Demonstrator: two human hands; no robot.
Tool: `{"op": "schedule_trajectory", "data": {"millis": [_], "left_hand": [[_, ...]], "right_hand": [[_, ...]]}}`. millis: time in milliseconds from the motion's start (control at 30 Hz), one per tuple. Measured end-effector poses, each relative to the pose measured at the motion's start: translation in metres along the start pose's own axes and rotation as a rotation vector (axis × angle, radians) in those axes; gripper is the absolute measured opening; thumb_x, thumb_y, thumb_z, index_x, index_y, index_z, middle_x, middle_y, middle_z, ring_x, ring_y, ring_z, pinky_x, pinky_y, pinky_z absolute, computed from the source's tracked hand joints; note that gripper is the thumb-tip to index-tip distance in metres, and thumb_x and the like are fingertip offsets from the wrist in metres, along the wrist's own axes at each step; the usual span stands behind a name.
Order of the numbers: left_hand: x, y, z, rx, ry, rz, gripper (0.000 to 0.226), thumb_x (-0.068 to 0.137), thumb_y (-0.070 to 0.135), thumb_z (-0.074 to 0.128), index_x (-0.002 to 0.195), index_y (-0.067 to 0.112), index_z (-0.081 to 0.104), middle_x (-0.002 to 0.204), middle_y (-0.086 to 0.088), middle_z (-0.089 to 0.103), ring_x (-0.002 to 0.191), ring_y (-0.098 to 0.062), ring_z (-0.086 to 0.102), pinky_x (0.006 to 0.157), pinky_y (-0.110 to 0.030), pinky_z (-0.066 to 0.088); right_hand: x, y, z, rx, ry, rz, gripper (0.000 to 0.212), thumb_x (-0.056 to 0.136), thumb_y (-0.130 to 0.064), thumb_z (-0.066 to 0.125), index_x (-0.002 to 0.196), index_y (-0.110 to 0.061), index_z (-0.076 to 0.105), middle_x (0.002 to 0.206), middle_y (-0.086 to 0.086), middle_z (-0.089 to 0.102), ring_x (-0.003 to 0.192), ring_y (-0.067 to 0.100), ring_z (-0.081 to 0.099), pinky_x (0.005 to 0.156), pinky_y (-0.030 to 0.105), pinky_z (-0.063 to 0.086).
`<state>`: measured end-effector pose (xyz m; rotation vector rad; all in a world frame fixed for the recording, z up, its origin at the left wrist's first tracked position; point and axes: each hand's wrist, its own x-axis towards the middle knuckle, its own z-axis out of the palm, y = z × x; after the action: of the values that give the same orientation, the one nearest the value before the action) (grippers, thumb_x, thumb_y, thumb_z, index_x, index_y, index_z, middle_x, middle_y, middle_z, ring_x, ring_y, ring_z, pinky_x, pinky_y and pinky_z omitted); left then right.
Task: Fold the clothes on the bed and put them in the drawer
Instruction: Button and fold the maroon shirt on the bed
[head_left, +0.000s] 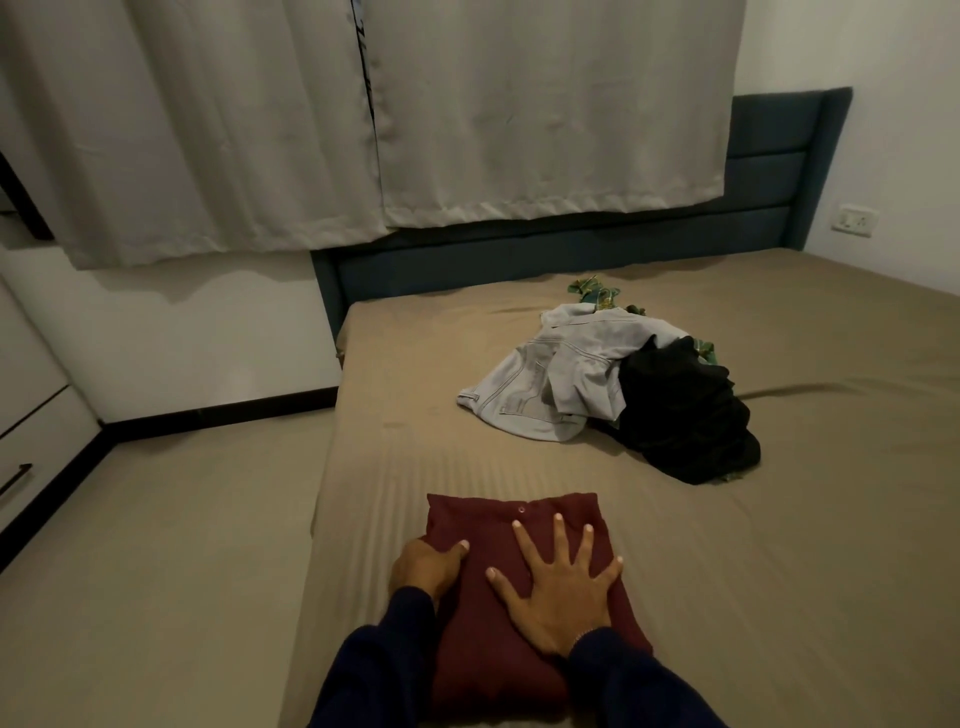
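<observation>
A folded maroon garment (483, 639) lies near the front left corner of the bed (779, 571). My right hand (558, 587) lies flat on top of it with the fingers spread. My left hand (426, 569) grips its left edge, thumb on top and fingers tucked under the fold. Farther back on the bed sits a loose pile: light grey jeans (550, 384), a black garment (685, 415) and a green patterned cloth (595, 291) partly hidden beneath them.
A white drawer unit (31, 431) with a dark handle stands at the far left across the floor. Grey curtains (363, 119) hang over the blue headboard (769, 166). A wall socket (854, 221) is at the right.
</observation>
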<state>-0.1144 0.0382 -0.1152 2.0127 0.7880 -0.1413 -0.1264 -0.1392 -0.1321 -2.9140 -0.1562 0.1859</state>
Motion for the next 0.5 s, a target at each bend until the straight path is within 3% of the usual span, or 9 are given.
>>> {"op": "schedule_trajectory", "data": {"millis": [100, 233, 367, 500], "left_hand": [[-0.003, -0.001, 0.002, -0.014, -0.004, 0.054, 0.044, 0.086, 0.044, 0.071, 0.118, 0.014, 0.062, 0.11, -0.004, 0.07, 0.097, -0.026, 0.067, 0.09, -0.042, 0.057], [-0.006, 0.001, 0.001, -0.212, -0.109, 0.06, 0.039, 0.09, 0.032, 0.068, 0.124, 0.014, 0.061, 0.109, -0.002, 0.07, 0.098, -0.024, 0.067, 0.093, -0.046, 0.056], [-0.024, 0.008, -0.009, -0.346, -0.214, -0.051, 0.026, 0.089, 0.021, 0.074, 0.107, 0.013, 0.058, 0.098, -0.008, 0.067, 0.09, -0.026, 0.066, 0.073, -0.038, 0.057], [-0.033, 0.012, -0.016, -0.479, -0.25, -0.046, 0.027, 0.095, 0.011, 0.066, 0.121, 0.008, 0.061, 0.105, -0.013, 0.07, 0.092, -0.029, 0.068, 0.064, -0.036, 0.057]], "right_hand": [[0.001, -0.001, 0.0, -0.019, -0.036, 0.002, 0.088, 0.076, -0.095, 0.004, 0.152, -0.055, -0.013, 0.167, 0.008, -0.016, 0.15, 0.046, -0.018, 0.106, 0.079, -0.01], [0.003, 0.0, -0.002, -0.004, -0.08, -0.004, 0.089, 0.075, -0.095, 0.006, 0.152, -0.055, -0.014, 0.167, 0.007, -0.018, 0.149, 0.046, -0.02, 0.106, 0.079, -0.009], [0.005, 0.004, -0.005, 0.024, -0.141, -0.028, 0.09, 0.074, -0.096, 0.009, 0.151, -0.055, -0.015, 0.166, 0.007, -0.02, 0.148, 0.046, -0.022, 0.107, 0.077, -0.012], [-0.004, 0.006, -0.012, 0.045, -0.119, -0.044, 0.085, 0.082, -0.089, 0.012, 0.154, -0.051, -0.011, 0.167, 0.01, -0.015, 0.149, 0.047, -0.019, 0.11, 0.074, -0.015]]}}
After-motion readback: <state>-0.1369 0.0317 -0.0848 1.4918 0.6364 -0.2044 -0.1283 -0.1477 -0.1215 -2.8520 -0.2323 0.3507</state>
